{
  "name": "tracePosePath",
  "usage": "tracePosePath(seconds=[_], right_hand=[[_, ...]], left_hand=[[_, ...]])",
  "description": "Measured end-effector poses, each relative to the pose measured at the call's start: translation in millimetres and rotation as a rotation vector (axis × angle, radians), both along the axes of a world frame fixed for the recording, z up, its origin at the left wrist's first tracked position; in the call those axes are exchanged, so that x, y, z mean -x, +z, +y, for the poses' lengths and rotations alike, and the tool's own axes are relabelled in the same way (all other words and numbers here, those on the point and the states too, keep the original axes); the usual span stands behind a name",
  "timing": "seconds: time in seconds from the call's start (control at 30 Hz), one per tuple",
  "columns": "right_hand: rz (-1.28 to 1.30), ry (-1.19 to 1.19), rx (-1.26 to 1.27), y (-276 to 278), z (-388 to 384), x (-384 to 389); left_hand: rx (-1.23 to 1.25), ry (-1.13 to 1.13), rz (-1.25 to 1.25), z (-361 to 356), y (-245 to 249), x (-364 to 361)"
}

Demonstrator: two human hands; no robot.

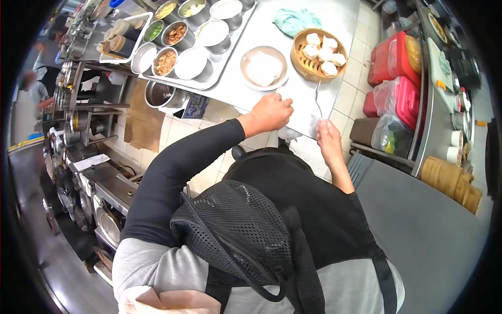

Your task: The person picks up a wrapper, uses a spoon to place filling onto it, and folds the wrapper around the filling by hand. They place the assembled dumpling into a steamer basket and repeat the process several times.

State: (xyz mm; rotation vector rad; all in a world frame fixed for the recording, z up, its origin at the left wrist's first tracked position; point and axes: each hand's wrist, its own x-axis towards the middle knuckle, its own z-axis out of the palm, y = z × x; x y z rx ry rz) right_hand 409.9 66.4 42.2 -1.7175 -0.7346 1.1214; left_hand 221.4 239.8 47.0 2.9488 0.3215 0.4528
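Hands work at the near edge of the table (pixel 261 32): the left hand (pixel 271 112) is curled shut, anything inside it hidden; the right hand (pixel 329 137) pinches a thin metal utensil (pixel 317 98). Five white buns (pixel 325 54) already sit in the bamboo steamer (pixel 298 63), which has room left. The plate (pixel 243 68) beside it is heaped with white filling, so roughly midway, I judge.

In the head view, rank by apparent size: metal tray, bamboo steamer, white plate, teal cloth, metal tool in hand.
1. metal tray
2. bamboo steamer, white plate: nearly alike
3. teal cloth
4. metal tool, held by right hand
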Motion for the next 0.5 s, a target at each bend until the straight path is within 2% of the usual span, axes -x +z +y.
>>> tracePosePath(seconds=[0.2,0.27,0.4,0.5], right_hand=[[-0.006,-0.029,-0.03,3.8,3.2,3.6],[-0.006,-0.028,-0.041,2.5,5.8,4.0],[0.073,-0.036,-0.096,-3.6,10.6,4.4],[0.044,-0.042,-0.111,-4.8,13.7,3.6]], left_hand=[[0.139,0.106,0.001,1.4,4.7,-8.7],[0.265,0.15,-0.103,4.3,7.3,-12.2],[0.373,0.244,-0.054,13.1,19.8,-16.1],[0.468,0.288,-0.118,24.6,34.2,-15.9]])
